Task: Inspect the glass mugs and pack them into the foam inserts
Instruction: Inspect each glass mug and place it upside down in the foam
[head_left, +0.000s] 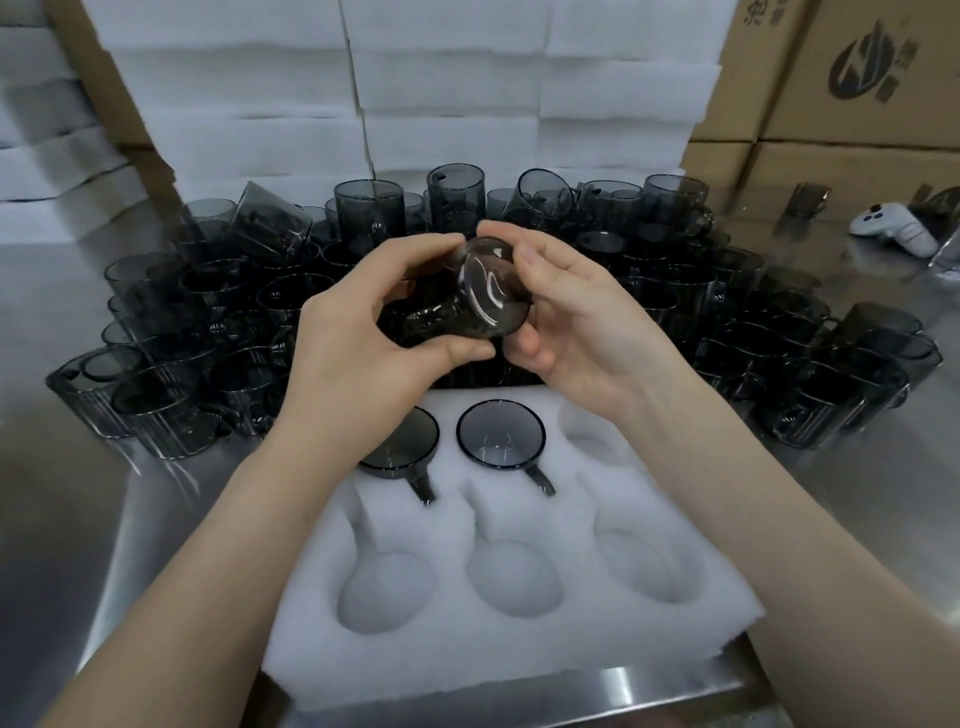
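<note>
Both hands hold one smoky grey glass mug (480, 291) on its side above the foam, its round base turned toward me. My left hand (363, 332) grips its body from the left, and my right hand (571, 317) cups the base edge from the right. Below lies a white foam insert (519, 639) with six pockets. Two mugs sit in its far row: one packed mug (501, 436) in the middle pocket and another mug (410, 452) in the left pocket, partly hidden by my left wrist. The remaining pockets hold nothing.
Several loose grey mugs (831, 374) crowd the steel table (67, 519) in an arc behind the foam, some lying tilted. Stacked white foam sheets (447, 88) rise at the back, cardboard boxes (852, 78) at the right. A white controller (896, 228) lies far right.
</note>
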